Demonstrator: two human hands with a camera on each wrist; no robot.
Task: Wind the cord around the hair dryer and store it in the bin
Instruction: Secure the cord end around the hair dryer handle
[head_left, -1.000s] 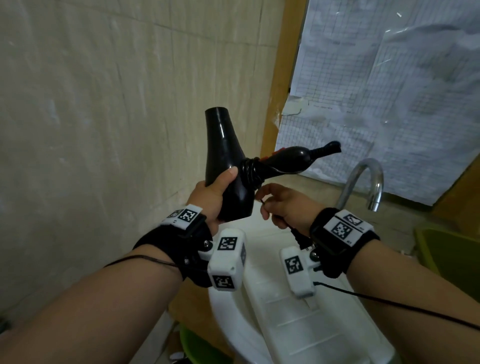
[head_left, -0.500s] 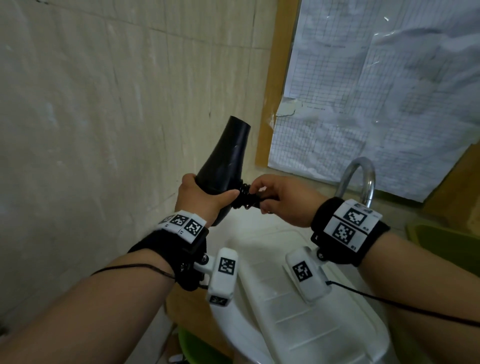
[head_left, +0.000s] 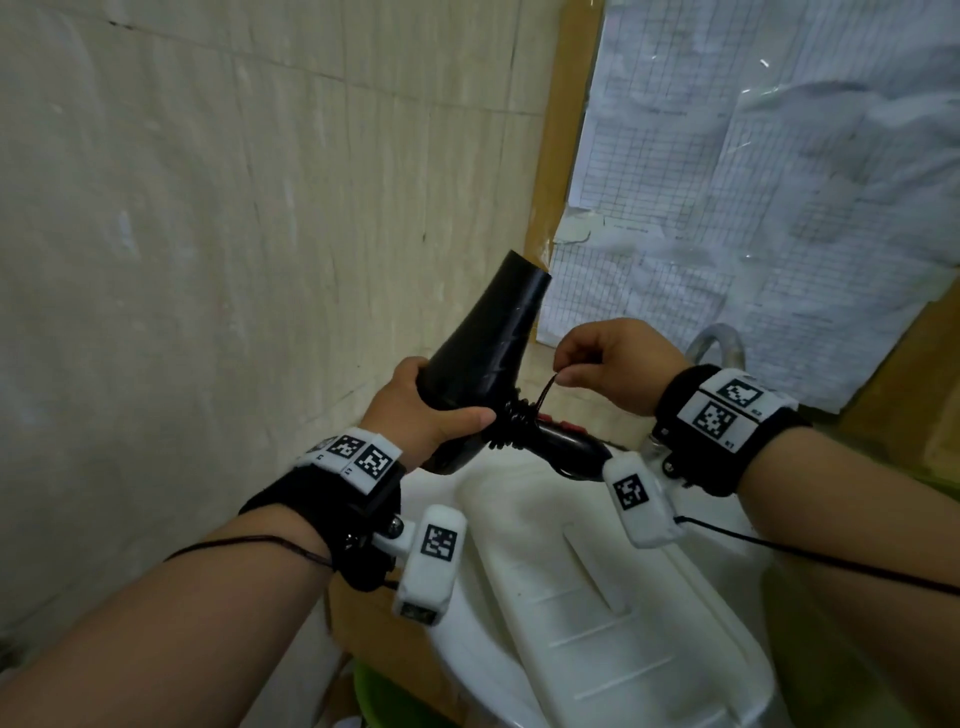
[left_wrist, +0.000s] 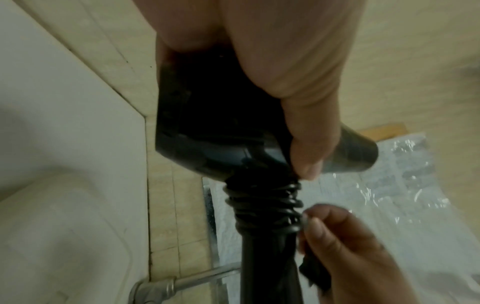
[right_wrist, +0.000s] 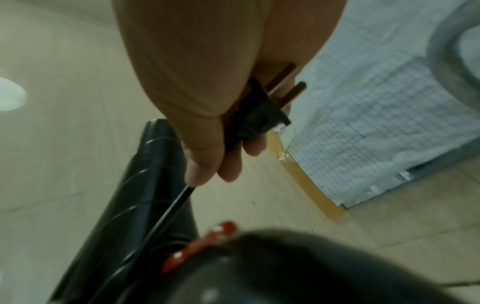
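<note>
Biggest thing in the head view is the beige tiled wall (head_left: 208, 234) filling the left half of the frame, with gridded paper sheets under plastic (head_left: 753, 182) taking the upper right. Lower middle there's a white plastic lid-looking thing (head_left: 597, 597) under both arms, and a curved metal faucet (head_left: 719, 340) pokes up behind the right wrist at middle right. A bit of green container (head_left: 379, 696) shows at the bottom edge, can't say if that's the bin. The black hair dryer (head_left: 493, 338) sits dead centre, held up in the air, nozzle pointing to the upper right, handle running down toward the lower right with red buttons (head_left: 563, 423) on it. The left hand (head_left: 415, 410) is wrapped round the dryer body, thumb pressed right next to the coils. The cord (head_left: 511, 423) is wound in several tight loops where the handle meets the body, and a short stretch runs up from there. The right hand (head_left: 608, 364), just right of the nozzle, has its fingers curled, pinching that stretch between thumb and finger, and the right wrist view shows the plug (right_wrist: 259, 111) tucked in the same hand, prongs sticking out.
</note>
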